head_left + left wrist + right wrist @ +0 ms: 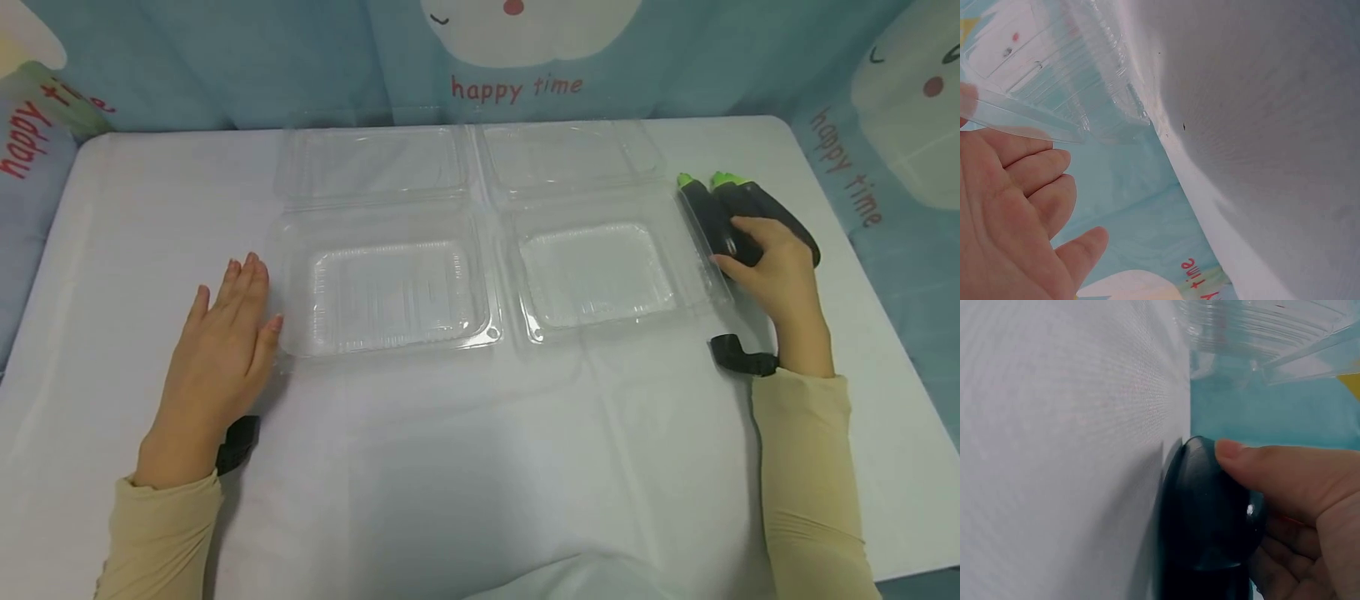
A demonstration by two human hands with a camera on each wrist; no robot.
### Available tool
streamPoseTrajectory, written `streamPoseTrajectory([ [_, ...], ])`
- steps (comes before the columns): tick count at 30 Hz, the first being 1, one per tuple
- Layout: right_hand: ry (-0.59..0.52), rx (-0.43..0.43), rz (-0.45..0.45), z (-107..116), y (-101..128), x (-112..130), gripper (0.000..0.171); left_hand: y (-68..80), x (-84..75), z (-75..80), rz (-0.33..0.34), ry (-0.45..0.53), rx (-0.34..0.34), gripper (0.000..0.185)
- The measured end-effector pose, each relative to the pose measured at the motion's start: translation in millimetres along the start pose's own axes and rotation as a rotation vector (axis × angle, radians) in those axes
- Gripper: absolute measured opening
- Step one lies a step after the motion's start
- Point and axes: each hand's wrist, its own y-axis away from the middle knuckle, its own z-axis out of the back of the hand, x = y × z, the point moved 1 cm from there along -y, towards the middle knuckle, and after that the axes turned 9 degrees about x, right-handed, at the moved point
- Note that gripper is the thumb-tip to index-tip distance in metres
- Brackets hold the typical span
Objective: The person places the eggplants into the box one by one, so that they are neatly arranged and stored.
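Observation:
Dark eggplants with bright green caps lie side by side at the table's right. My right hand (780, 262) grips the lower end of the nearest eggplant (708, 218) between thumb and fingers. In the right wrist view, the thumb presses on the rounded end of that glossy eggplant (1207, 512), and the fingers are partly hidden behind it. My left hand (221, 354) has its fingers extended beside the left edge of a clear plastic container (288, 333). In the left wrist view, the left hand (1010, 206) holds nothing, with the container (1066, 75) just above its fingers.
A second clear plastic container (528, 329) stands right of the first, close beside it. Both have their lids (375, 167) folded open toward the back. A white cloth covers the table (480, 450). A blue printed curtain (300, 58) surrounds the back and sides.

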Motion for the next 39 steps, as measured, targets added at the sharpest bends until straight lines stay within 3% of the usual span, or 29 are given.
streamPoseTrajectory([
  [6, 0.044, 0.033, 0.004, -1.5, 1.6, -0.5, 0.061, 0.5, -0.1, -0.4, -0.005, 0.005, 0.008, 0.056],
  [16, 0.045, 0.014, 0.0, -3.7, 3.0, -3.2, 0.061, -0.5, -1.1, -0.6, -0.017, 0.005, 0.004, 0.057],
  [29, 0.0, -0.048, -0.043, -3.5, 4.3, -0.5, 0.055, -0.4, 0.0, -1.0, -0.023, -0.002, -0.014, 0.056],
  [39, -0.039, -0.098, -0.027, -0.6, 0.4, 4.1, 0.053, 1.8, 0.2, 1.6, -0.006, -0.005, -0.003, 0.055],
])
